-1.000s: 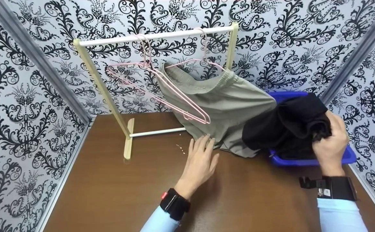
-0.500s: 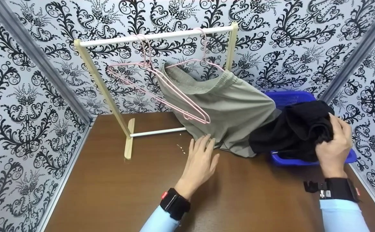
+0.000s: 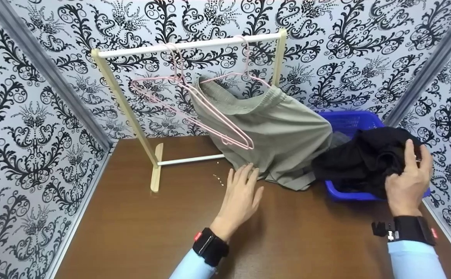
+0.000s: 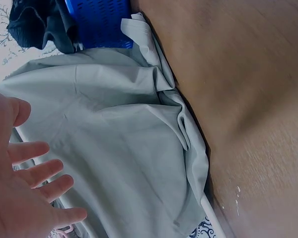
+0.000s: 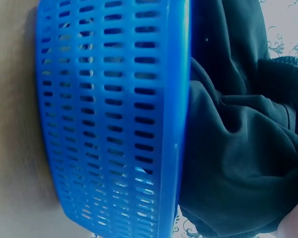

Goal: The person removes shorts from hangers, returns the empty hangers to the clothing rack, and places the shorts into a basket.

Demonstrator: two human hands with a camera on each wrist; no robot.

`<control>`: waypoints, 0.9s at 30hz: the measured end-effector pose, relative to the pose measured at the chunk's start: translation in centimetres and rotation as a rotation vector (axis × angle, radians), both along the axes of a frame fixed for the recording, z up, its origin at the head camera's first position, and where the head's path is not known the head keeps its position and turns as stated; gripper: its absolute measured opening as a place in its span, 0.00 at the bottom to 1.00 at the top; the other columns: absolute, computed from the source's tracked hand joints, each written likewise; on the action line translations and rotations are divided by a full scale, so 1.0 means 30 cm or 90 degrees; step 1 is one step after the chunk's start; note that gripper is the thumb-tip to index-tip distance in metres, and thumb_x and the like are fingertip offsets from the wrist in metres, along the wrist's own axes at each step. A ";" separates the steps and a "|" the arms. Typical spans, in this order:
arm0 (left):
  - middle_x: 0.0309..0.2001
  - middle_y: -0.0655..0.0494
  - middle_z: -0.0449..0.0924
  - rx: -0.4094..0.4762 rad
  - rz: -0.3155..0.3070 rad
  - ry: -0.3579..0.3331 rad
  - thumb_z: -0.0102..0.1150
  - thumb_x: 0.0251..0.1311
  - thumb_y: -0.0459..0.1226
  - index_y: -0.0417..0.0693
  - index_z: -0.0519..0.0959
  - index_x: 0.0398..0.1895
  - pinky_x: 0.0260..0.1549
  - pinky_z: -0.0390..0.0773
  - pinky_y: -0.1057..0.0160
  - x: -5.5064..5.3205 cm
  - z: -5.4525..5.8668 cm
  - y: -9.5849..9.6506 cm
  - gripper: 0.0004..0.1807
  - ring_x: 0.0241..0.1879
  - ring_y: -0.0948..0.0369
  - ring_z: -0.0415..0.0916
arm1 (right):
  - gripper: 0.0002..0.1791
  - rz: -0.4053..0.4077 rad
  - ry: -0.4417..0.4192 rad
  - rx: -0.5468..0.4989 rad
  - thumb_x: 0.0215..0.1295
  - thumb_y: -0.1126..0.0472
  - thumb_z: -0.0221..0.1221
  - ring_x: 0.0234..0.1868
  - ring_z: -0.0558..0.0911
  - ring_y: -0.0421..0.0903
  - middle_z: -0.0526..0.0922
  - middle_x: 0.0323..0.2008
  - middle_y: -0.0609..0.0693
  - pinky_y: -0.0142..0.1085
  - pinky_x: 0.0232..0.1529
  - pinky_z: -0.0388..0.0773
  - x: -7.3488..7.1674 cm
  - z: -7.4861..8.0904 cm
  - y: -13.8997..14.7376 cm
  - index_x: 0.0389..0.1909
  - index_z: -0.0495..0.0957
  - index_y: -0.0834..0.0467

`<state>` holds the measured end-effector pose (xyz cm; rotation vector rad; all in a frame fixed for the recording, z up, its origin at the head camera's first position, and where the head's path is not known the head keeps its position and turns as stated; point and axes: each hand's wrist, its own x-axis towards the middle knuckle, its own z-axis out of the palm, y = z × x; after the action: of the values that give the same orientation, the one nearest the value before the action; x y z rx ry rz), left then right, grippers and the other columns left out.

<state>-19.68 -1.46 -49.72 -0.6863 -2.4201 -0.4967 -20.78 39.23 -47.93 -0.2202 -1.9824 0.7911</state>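
Note:
My right hand (image 3: 409,188) grips a bunched black garment (image 3: 359,157) over the blue basket (image 3: 347,197) at the right. A gathered, ribbed edge of that garment shows in the right wrist view, where only a fingertip (image 5: 294,223) enters the corner. My left hand (image 3: 239,197) is spread with relaxed fingers near the lower hem of grey-green shorts (image 3: 276,135); contact with the cloth cannot be made out. The shorts have an elastic waist and hang from a pink hanger (image 3: 245,73), their lower part slanting toward the basket.
A small rack with a white rail (image 3: 210,44) and wooden posts stands at the back of the brown table (image 3: 152,232). Bare pink hangers (image 3: 225,120) hang left of the shorts. Patterned walls (image 3: 28,155) enclose the table. Small white specks lie near my left hand.
My right hand has moved right and slightly down with the black garment, drawing it off the shorts and over the basket. My left hand has stayed in place.

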 end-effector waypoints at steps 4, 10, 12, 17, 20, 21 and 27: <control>0.67 0.42 0.74 0.003 -0.002 0.003 0.61 0.69 0.43 0.43 0.76 0.64 0.68 0.65 0.35 0.000 -0.002 -0.003 0.24 0.67 0.46 0.70 | 0.50 -0.039 -0.033 0.016 0.46 0.83 0.48 0.71 0.66 0.70 0.63 0.76 0.64 0.64 0.68 0.65 0.008 -0.003 0.002 0.73 0.72 0.48; 0.66 0.42 0.74 0.007 -0.005 0.009 0.61 0.69 0.43 0.43 0.76 0.64 0.68 0.65 0.35 0.000 -0.010 -0.006 0.24 0.67 0.45 0.71 | 0.51 -0.096 -0.114 0.062 0.46 0.82 0.49 0.55 0.69 0.74 0.61 0.78 0.60 0.59 0.40 0.64 0.017 -0.017 0.001 0.74 0.71 0.46; 0.66 0.42 0.74 0.006 -0.004 0.009 0.61 0.68 0.43 0.42 0.76 0.64 0.68 0.65 0.35 -0.001 -0.011 -0.007 0.24 0.67 0.46 0.71 | 0.50 -0.099 -0.138 0.075 0.46 0.82 0.49 0.55 0.69 0.73 0.60 0.79 0.59 0.55 0.36 0.63 0.019 -0.025 -0.002 0.73 0.71 0.46; 0.66 0.42 0.74 0.008 -0.003 0.005 0.62 0.68 0.42 0.42 0.76 0.65 0.68 0.65 0.35 0.000 -0.011 -0.009 0.24 0.67 0.46 0.71 | 0.49 -0.081 -0.168 0.113 0.45 0.81 0.50 0.55 0.69 0.74 0.60 0.79 0.58 0.57 0.29 0.66 0.018 -0.040 -0.021 0.73 0.72 0.48; 0.66 0.42 0.74 0.008 0.000 -0.002 0.61 0.68 0.42 0.43 0.76 0.65 0.68 0.65 0.35 0.000 -0.013 -0.011 0.24 0.68 0.46 0.71 | 0.48 -0.053 -0.184 0.130 0.46 0.81 0.50 0.57 0.67 0.76 0.58 0.79 0.59 0.65 0.36 0.70 0.014 -0.046 -0.038 0.73 0.72 0.51; 0.66 0.42 0.74 0.007 0.001 -0.004 0.61 0.68 0.42 0.43 0.76 0.65 0.68 0.64 0.35 0.001 -0.014 -0.012 0.24 0.68 0.46 0.71 | 0.48 -0.042 -0.193 0.134 0.46 0.81 0.50 0.58 0.66 0.77 0.58 0.79 0.59 0.69 0.40 0.70 0.013 -0.048 -0.043 0.73 0.71 0.52; 0.66 0.42 0.75 0.008 0.001 -0.003 0.62 0.68 0.42 0.42 0.76 0.65 0.68 0.65 0.35 0.002 -0.018 -0.013 0.25 0.68 0.46 0.70 | 0.45 0.003 -0.224 0.190 0.45 0.81 0.55 0.63 0.62 0.80 0.60 0.77 0.64 0.74 0.51 0.63 -0.006 -0.061 -0.073 0.70 0.74 0.57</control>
<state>-19.62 -1.85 -50.26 -0.6789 -2.4197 -0.5135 -20.95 37.05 -49.77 -0.1878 -2.4024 0.4713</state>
